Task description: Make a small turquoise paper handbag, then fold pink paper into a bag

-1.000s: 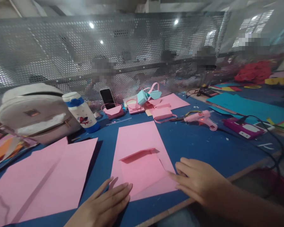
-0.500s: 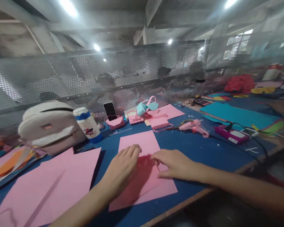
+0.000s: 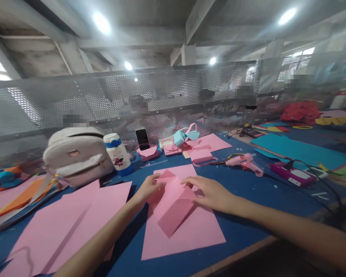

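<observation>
A folded piece of pink paper (image 3: 174, 206) is held between my two hands, creased into angled panels and tilted. My left hand (image 3: 150, 188) grips its left edge, thumb toward the middle. My right hand (image 3: 209, 192) pinches its upper right side, fingers on top and thumb below. Beneath it a flat pink sheet (image 3: 190, 246) lies on the blue table. To the left rest more large pink sheets (image 3: 75, 227), overlapping. Small pink paper bags (image 3: 202, 156) stand beyond my hands, with a light-blue paper piece (image 3: 180, 137) among them.
A pink glue gun (image 3: 245, 161) lies right of my hands, near a purple device (image 3: 291, 173) with black cables. Blue sheets (image 3: 302, 150) lie farther right. A white backpack (image 3: 75, 157), a bottle (image 3: 118, 157) and a phone (image 3: 142, 139) stand along the mesh partition (image 3: 167, 96).
The folded pink paper has been raised from the flat sheet and tilted, so its creased panels now show. My left hand has moved to its left edge. The view has shifted slightly.
</observation>
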Available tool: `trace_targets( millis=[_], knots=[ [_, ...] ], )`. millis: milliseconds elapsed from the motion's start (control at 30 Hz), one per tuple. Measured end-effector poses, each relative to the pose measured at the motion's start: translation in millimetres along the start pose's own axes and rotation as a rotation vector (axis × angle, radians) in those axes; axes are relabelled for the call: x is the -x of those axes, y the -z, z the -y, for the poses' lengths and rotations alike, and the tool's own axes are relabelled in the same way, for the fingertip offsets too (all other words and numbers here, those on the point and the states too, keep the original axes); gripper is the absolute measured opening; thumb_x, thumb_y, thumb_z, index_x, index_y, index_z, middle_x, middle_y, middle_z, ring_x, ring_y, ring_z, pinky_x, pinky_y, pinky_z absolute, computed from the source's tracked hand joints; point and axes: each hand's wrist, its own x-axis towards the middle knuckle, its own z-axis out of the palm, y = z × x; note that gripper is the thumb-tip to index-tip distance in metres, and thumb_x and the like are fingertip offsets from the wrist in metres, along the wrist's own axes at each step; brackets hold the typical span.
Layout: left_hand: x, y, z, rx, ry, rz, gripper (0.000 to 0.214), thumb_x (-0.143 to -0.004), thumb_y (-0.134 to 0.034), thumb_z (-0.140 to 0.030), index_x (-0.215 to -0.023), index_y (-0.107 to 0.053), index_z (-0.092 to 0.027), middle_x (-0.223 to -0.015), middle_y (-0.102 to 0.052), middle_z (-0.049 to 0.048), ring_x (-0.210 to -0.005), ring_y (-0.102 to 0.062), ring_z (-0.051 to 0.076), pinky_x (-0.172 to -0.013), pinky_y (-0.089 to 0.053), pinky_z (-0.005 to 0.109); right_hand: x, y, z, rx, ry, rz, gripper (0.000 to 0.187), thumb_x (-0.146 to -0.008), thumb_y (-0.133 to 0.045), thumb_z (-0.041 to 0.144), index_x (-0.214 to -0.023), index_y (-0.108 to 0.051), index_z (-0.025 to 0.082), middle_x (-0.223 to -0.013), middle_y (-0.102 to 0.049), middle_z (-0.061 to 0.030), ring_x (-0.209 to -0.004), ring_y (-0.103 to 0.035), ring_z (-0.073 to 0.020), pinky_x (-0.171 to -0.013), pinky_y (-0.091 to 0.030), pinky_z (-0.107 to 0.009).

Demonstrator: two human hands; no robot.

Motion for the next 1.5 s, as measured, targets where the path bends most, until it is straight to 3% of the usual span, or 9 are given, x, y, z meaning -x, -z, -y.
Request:
trace_targets(
  millis=[67,133,300,500,667,800,1000,1300,1500],
  knots=[
    [6,0.8,4,0.08,0.019,-0.03,0.034,-0.078,-0.074,-0.041,-0.094,-0.065,-0.012,-0.083,-0.07,0.0039,-0.071,-0.066,0.018,-0.065,-0.051,0.029,-12,1,-3,0.021,0.084,-0.009,0.031,-0.08,-0.053,0.004,-0.103,-0.067,0.02,-0.11,-0.067,-0.004,-0.105,-0.058,-0.0187,-0.092,-0.043,-0.031],
    [12,2.0,7,0.149,0.024,-0.067,0.048,-0.072,-0.076,-0.049,-0.1,-0.065,-0.011,-0.088,-0.073,0.0072,-0.081,-0.069,0.024,-0.07,-0.052,0.031,-22,2,-7,0.045,0.148,-0.025,0.033,-0.077,-0.047,-0.003,-0.083,-0.07,0.019,-0.097,-0.069,-0.0029,-0.098,-0.058,-0.0179,-0.089,-0.042,-0.03],
    [19,6.8,11,0.284,0.025,-0.138,0.059,-0.07,-0.076,-0.051,-0.11,-0.063,-0.01,-0.098,-0.074,0.0122,-0.092,-0.069,0.031,-0.08,-0.052,0.035,-33,-2,-19,-0.016,0.104,-0.054,0.031,-0.069,-0.044,-0.004,-0.068,-0.067,0.018,-0.079,-0.069,-0.0014,-0.084,-0.06,-0.0168,-0.08,-0.043,-0.027],
    [20,6.2,9,0.39,0.013,-0.123,0.058,-0.071,-0.077,-0.049,-0.114,-0.063,-0.013,-0.103,-0.074,0.0114,-0.092,-0.07,0.029,-0.081,-0.053,0.034,-31,-20,-38,-0.114,-0.018,-0.129,0.022,-0.079,-0.057,0.015,-0.1,-0.064,0.02,-0.083,-0.067,0.0,-0.072,-0.06,-0.015,-0.07,-0.046,-0.026],
    [25,-3.6,4,0.432,0.042,-0.056,0.058,-0.069,-0.08,-0.048,-0.114,-0.064,-0.014,-0.1,-0.074,0.012,-0.084,-0.072,0.028,-0.076,-0.055,0.036,-34,-32,-60,-0.239,-0.092,-0.212,0.063,-0.064,-0.077,0.02,-0.123,-0.052,0.023,-0.115,-0.054,-0.0067,-0.093,-0.056,-0.019,-0.084,-0.049,-0.033],
    [28,-7.8,2,0.415,0.019,-0.054,0.059,-0.069,-0.081,-0.046,-0.115,-0.063,-0.014,-0.104,-0.073,0.0128,-0.089,-0.071,0.03,-0.075,-0.055,0.035,-37,-34,-70,-0.322,-0.117,-0.164,0.059,-0.067,-0.075,0.018,-0.122,-0.053,0.021,-0.109,-0.062,-0.0068,-0.093,-0.061,-0.0189,-0.083,-0.05,-0.033],
    [27,-5.3,4,0.343,-0.077,-0.068,0.064,-0.069,-0.081,-0.041,-0.125,-0.057,-0.02,-0.131,-0.062,0.0105,-0.121,-0.056,0.031,-0.088,-0.05,0.031,-37,-30,-69,-0.328,-0.099,-0.08,0.039,-0.071,-0.069,0.013,-0.109,-0.063,0.019,-0.088,-0.072,-0.0017,-0.073,-0.064,-0.0144,-0.068,-0.048,-0.025],
    [22,3.5,6,0.267,-0.134,-0.026,0.072,-0.069,-0.081,-0.036,-0.132,-0.048,-0.023,-0.129,-0.061,0.0083,-0.115,-0.058,0.028,-0.091,-0.05,0.033,-35,-26,-68,-0.268,-0.069,-0.104,0.023,-0.076,-0.063,0.014,-0.098,-0.069,0.016,-0.084,-0.07,-0.0033,-0.073,-0.063,-0.015,-0.065,-0.047,-0.024],
    [22,1.7,10,0.21,-0.121,-0.032,0.056,-0.071,-0.079,-0.039,-0.117,-0.056,-0.018,-0.117,-0.066,0.0108,-0.109,-0.062,0.03,-0.087,-0.051,0.035,-35,-24,-68,-0.208,-0.04,-0.128,0.023,-0.076,-0.06,0.01,-0.096,-0.069,0.016,-0.091,-0.071,-0.0044,-0.08,-0.064,-0.0171,-0.074,-0.049,-0.027]
  ],
)
